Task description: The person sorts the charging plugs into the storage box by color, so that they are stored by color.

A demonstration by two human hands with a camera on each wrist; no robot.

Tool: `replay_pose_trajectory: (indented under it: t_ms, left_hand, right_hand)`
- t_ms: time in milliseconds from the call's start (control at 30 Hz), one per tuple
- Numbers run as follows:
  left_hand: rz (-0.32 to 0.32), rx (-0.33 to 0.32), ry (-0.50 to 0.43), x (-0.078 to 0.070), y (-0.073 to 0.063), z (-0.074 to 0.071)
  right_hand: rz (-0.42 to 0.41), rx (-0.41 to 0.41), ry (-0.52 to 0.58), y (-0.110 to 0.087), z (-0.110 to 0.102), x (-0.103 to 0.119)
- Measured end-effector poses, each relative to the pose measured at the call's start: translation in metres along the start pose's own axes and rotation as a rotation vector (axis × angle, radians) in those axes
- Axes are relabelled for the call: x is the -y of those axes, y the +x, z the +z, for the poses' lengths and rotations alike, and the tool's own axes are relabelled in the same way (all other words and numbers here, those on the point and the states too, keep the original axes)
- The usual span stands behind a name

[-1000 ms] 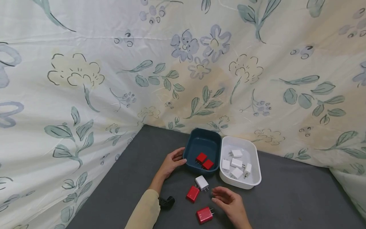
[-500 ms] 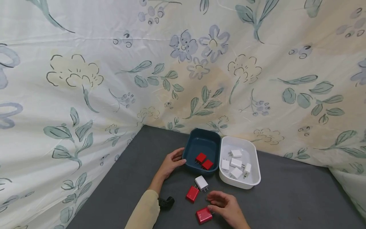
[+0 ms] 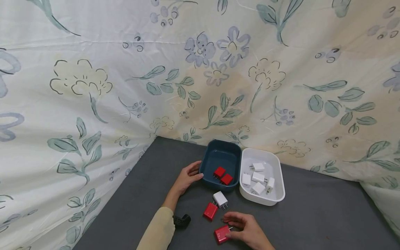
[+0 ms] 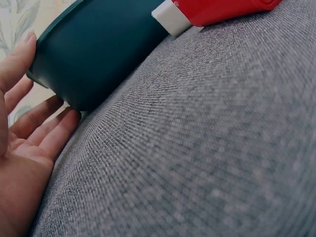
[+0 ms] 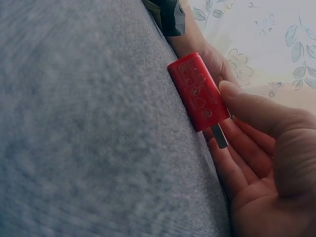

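Observation:
My left hand rests its fingertips and thumb against the side of a dark blue bin, fingers loosely bent. Two red plug-in chargers lie inside that bin. Down at the front, my right hand has its thumb at the prong end of a red charger lying on the grey surface. The other fingers stretch out past its metal prongs, loosely bent and apart from the body. Between hand and bin lie another red charger and a white charger.
A white bin holding several white chargers stands right beside the blue bin. Floral cloth hangs behind and to the left of the grey surface. A black wrist device sits by the left sleeve.
My right hand has moved left and down, bringing its thumb to the front red charger. The left hand stays at the blue bin.

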State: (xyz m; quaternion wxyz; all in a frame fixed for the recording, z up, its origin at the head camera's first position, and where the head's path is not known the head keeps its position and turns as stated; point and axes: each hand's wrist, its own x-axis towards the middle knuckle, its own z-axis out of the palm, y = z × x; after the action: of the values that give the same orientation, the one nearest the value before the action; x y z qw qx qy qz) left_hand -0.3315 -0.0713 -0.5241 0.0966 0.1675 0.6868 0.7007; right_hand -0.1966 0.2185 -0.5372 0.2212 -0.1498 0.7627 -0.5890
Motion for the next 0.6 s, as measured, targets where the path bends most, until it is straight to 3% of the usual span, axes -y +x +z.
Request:
replay_pose_trajectory:
  t_ms: [267, 600]
  left_hand:
    - [0.030, -0.054, 0.012, 0.027, 0.010, -0.002]
    - [0.024, -0.050, 0.015, 0.027, 0.011, -0.003]
  right_hand:
    - [0.003, 0.069, 0.014, -0.001, -0.003, -0.003]
    - [0.021, 0.111, 0.002, -0.002, -0.004, -0.003]
